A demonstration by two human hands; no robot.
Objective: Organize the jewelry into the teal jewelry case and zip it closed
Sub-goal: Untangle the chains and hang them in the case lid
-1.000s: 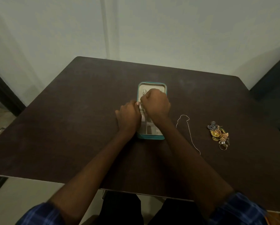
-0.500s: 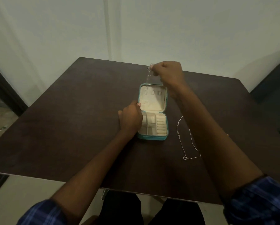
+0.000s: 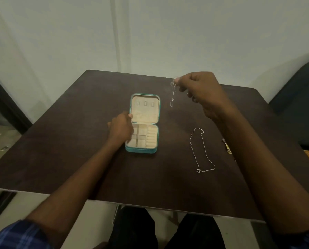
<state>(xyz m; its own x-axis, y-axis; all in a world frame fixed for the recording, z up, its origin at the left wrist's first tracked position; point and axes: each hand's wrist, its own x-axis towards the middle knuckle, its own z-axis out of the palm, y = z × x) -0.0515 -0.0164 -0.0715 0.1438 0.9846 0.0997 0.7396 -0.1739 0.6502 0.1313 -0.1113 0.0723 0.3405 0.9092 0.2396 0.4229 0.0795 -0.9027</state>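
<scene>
Now, in the head view, the teal jewelry case (image 3: 143, 123) lies open on the dark surface (image 3: 60, 141), lid flat behind its cream compartments. The left hand (image 3: 120, 129) rests curled against the case's left edge, steadying it; whether it truly grips I cannot tell. Half a second ago the right hand (image 3: 200, 90) was above the lid; it has swung right and holds a thin chain (image 3: 173, 92) pinched in its fingertips, dangling clear of the case. A second necklace (image 3: 201, 150) lies loose to the right, and a jewelry pile (image 3: 227, 147) peeks past the right forearm. Nothing visible sits in the compartments, so packing seems barely begun.
</scene>
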